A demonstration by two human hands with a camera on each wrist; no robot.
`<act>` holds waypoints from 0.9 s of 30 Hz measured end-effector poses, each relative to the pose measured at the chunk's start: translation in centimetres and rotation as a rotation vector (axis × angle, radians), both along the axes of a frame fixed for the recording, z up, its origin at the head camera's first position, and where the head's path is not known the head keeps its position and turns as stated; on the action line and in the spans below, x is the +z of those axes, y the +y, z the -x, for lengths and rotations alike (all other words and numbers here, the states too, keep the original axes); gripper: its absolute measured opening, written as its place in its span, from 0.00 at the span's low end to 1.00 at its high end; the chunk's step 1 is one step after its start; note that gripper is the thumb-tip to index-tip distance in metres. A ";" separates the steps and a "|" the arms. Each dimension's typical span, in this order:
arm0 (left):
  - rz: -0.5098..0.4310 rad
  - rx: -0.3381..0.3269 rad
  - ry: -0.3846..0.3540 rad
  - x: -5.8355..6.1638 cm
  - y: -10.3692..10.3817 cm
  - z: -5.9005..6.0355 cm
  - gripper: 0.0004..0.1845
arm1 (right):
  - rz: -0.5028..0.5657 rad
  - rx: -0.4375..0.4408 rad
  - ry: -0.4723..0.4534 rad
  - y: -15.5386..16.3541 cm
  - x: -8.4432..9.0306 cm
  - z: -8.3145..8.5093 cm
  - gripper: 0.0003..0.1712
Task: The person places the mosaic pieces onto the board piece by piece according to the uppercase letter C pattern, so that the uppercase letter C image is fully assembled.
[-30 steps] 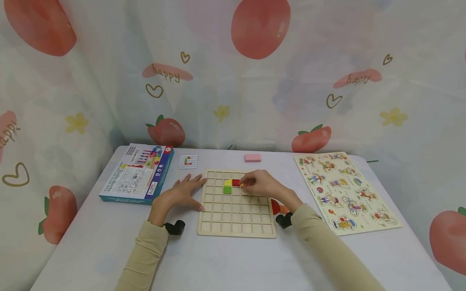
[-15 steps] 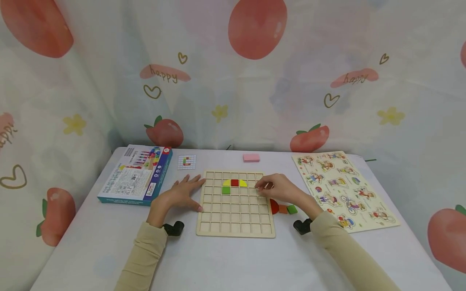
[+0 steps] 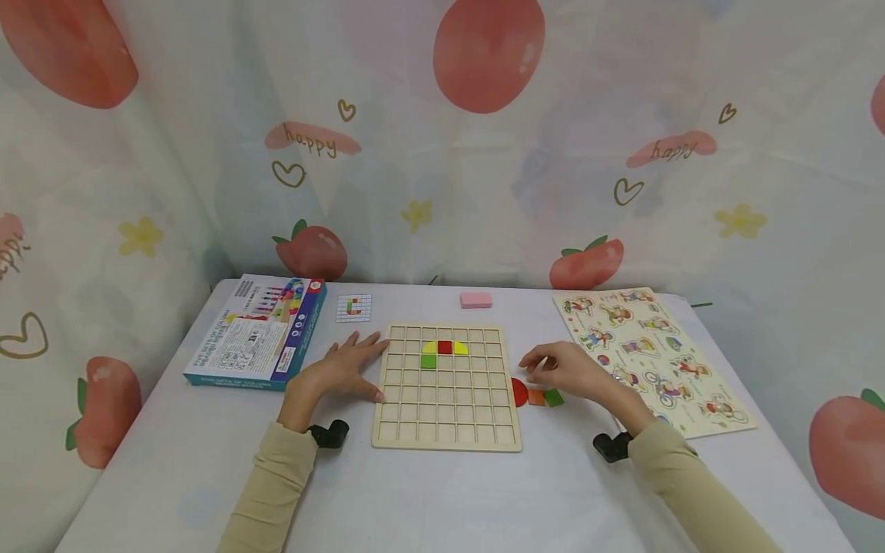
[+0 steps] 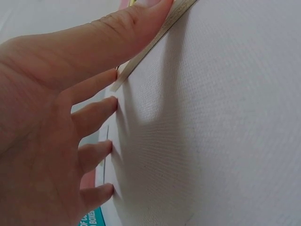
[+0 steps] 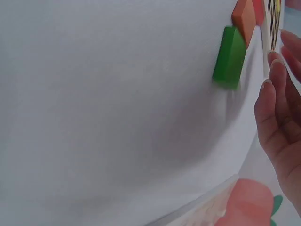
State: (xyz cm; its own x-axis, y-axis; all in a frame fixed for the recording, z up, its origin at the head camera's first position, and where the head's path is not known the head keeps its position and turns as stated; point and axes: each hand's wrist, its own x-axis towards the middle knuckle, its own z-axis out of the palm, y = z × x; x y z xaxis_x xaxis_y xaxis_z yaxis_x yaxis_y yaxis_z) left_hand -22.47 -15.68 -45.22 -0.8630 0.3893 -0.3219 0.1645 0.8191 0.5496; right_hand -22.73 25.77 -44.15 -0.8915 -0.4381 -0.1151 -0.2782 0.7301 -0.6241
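The green block (image 3: 553, 397) is seen just below the loosely open, empty right hand (image 3: 568, 371), right of centre; the left hand (image 3: 342, 370) lies flat, farther off.

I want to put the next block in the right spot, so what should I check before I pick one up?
1. Wooden grid board held steady: ok, the left hand lies flat against its left edge.
2. Right hand free to take a block: ok, its grip holds nothing that shows and it hovers just above the loose blocks.
3. Loose blocks within reach: ok, the red piece, orange block and green block lie right of the board.
4. Pieces already placed sit in their cells: ok, the yellow, red and green ones look seated.
5. Pattern card readable: cannot tell, too small here.
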 end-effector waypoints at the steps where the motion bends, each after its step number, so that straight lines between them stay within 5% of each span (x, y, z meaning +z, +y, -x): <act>1: 0.001 -0.002 0.000 0.0 0.0 0.0 0.54 | 0.000 -0.003 -0.005 0.3 0.0 -0.1 0.11; 16: 0.006 0.006 0.006 -0.1 0.2 0.0 0.55 | -0.072 -0.057 -0.149 2.9 0.2 -1.9 0.14; 27: 0.004 0.006 0.011 -0.3 0.3 -0.1 0.56 | -0.064 -0.002 -0.105 3.1 -0.2 -2.5 0.14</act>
State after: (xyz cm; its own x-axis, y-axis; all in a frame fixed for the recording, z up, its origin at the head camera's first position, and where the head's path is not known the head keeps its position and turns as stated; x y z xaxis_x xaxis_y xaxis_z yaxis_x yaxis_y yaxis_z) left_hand -22.36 -15.34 -45.49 -0.8689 0.3825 -0.3142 0.1652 0.8225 0.5443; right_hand -20.27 28.88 -44.35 -0.8741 -0.4248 -0.2357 -0.2118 0.7698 -0.6021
